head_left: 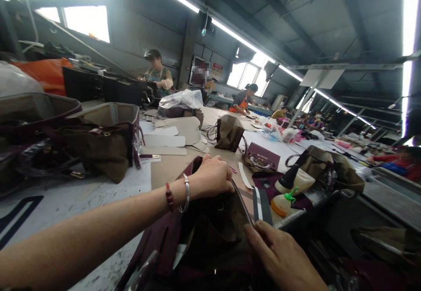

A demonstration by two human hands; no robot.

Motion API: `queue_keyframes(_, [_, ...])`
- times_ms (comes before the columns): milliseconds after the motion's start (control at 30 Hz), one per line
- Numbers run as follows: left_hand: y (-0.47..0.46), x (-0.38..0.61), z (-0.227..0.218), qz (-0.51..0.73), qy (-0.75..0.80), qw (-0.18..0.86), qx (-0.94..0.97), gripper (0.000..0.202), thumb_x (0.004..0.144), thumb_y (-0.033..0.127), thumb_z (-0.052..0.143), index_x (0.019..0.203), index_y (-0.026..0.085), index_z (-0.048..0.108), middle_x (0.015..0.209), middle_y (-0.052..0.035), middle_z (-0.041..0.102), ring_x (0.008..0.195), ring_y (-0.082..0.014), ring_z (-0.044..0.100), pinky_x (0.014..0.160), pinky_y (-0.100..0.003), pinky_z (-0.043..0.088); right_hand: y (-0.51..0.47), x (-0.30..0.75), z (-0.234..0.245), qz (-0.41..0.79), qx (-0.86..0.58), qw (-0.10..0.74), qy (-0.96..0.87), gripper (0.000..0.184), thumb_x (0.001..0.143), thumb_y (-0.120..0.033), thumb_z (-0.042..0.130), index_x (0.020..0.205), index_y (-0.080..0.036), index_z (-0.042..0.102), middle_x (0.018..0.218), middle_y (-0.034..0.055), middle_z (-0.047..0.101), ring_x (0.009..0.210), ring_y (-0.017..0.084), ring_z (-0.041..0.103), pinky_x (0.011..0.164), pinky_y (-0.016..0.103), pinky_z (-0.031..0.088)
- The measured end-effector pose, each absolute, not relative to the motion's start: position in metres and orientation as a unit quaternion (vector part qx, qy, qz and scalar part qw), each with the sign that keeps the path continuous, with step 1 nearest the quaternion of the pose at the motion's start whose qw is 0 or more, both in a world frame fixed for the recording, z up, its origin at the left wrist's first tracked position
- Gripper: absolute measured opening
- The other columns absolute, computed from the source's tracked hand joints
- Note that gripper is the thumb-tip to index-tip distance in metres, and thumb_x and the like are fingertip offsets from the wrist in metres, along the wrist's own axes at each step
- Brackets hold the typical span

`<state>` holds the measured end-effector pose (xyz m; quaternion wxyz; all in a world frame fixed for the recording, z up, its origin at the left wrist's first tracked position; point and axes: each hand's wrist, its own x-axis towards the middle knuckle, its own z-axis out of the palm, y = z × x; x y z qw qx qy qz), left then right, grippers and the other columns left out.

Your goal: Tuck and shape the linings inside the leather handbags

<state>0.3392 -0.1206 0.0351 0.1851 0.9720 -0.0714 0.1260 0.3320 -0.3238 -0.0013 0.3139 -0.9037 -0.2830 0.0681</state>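
A dark olive and burgundy handbag [210, 234] stands open in front of me, its inside facing up. My left hand [213, 174] reaches across to its far rim, fingers closed on the edge. On the right side, my right hand [279, 251] pinches the same rim between thumb and fingers. The edge runs taut between both hands. The handbag's lower part is dark and its base is out of view. A bottle with a green nozzle and orange liquid [281, 204] lies tilted beyond my right hand, beside a cream bottle with a black part [297, 180].
Open handbags [112, 150] stand at the left, and another bag [228, 133] sits farther back. Pale cut panels [164, 141] lie on the white worktable [98, 220]. A burgundy flap piece [263, 156] is at right. Co-workers [159, 73] are across the table.
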Motion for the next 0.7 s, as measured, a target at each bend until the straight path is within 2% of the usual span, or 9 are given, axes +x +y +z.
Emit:
queue_keyframes(133, [-0.121,0.338,0.035,0.135,-0.077,0.181,0.971,0.017,0.063,0.036,0.060,0.058,0.020,0.065,0.063,-0.0021,0.062,0.081,-0.0197,0.048,0.072,-0.029,0.031,-0.298,0.348,0.009,0.099,-0.877,0.351,-0.312,0.028,0.073,-0.043,0.052,0.083,-0.019,0.062,0.067,0.0021,0.063,0.065,0.020,0.058,0.057,0.025,0.043])
queue_keyframes(300, [-0.115,0.337,0.036,0.132,-0.080,0.178,0.972,0.017,0.061,0.037,0.062,0.057,0.020,0.064,0.066,-0.0012,0.063,0.082,-0.0198,0.048,0.072,-0.029,0.031,-0.278,0.356,0.005,0.120,-0.829,0.405,-0.368,0.032,0.081,-0.034,0.039,0.094,-0.014,0.059,0.079,0.0041,0.062,0.079,0.021,0.056,0.071,0.029,0.043])
queue_keyframes(433, [-0.107,0.334,0.036,0.131,-0.115,0.164,0.971,0.020,0.064,0.038,0.060,0.056,0.019,0.062,0.073,-0.0002,0.065,0.083,-0.0197,0.049,0.075,-0.032,0.030,-0.281,0.358,-0.001,0.098,-0.836,0.407,-0.354,0.031,0.078,-0.038,0.045,0.087,-0.014,0.062,0.071,0.0032,0.062,0.072,0.021,0.055,0.070,0.031,0.043])
queue_keyframes(600, [-0.096,0.328,0.037,0.142,-0.159,0.134,0.968,0.017,0.070,0.030,0.055,0.060,0.019,0.062,0.094,-0.0006,0.063,0.094,-0.0206,0.048,0.084,-0.035,0.028,-0.285,0.359,-0.004,0.100,-0.838,0.401,-0.356,0.031,0.076,-0.040,0.046,0.084,-0.015,0.063,0.069,0.0034,0.062,0.070,0.021,0.055,0.069,0.031,0.044])
queue_keyframes(700, [-0.092,0.323,0.040,0.135,-0.142,0.146,0.970,0.017,0.070,0.028,0.054,0.059,0.018,0.062,0.086,-0.0011,0.065,0.086,-0.0176,0.052,0.086,-0.032,0.029,-0.283,0.359,-0.003,0.115,-0.836,0.392,-0.367,0.033,0.077,-0.041,0.045,0.090,-0.016,0.062,0.073,0.0043,0.062,0.074,0.023,0.055,0.071,0.031,0.043])
